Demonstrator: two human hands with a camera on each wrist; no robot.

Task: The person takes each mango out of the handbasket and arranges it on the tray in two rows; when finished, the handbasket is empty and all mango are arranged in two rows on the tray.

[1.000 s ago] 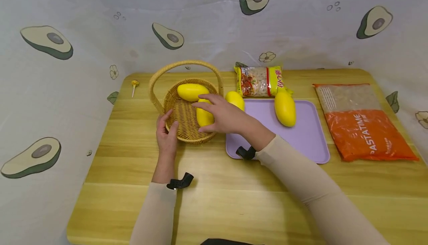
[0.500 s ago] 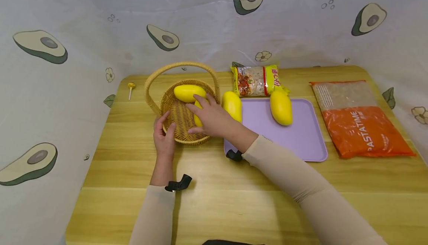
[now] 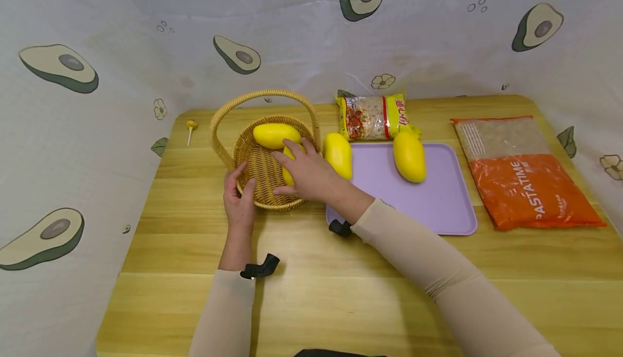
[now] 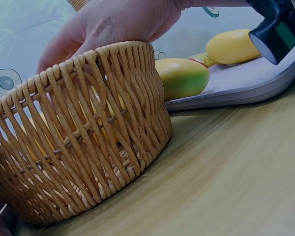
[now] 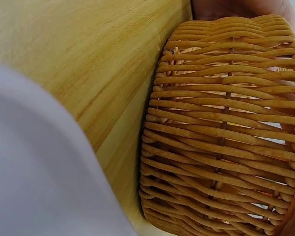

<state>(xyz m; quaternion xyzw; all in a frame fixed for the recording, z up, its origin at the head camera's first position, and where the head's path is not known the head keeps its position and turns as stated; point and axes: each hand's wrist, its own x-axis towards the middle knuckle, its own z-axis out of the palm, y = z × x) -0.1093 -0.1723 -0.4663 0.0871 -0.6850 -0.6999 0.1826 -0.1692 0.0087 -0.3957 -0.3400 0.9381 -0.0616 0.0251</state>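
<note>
A round wicker basket [image 3: 263, 181] with a tall handle [image 3: 265, 93] stands on the table's left half. My left hand [image 3: 239, 205] holds its near left side, thumb and fingers at the rim. Inside the basket, one yellow mango [image 3: 276, 136] lies at the back. A second mango [image 3: 287, 174] lies at the right side, partly hidden under my right hand [image 3: 309, 173]. That hand reaches over the rim with its fingers spread above the mango. Two more mangoes are at the purple tray: one mango [image 3: 338, 157] at its left edge, another mango [image 3: 409, 157] towards its back.
The purple tray [image 3: 433, 211] is right of the basket, below my right forearm. Behind it lies a yellow-ended food packet [image 3: 372, 117]. An orange pasta bag [image 3: 530, 184] lies at the right. A lollipop [image 3: 191, 130] is at the back left.
Over the first half second the view shifted slightly, and my right hand moved a little left, covering more of the mango beneath it. Since then, both hands have stayed almost still.
</note>
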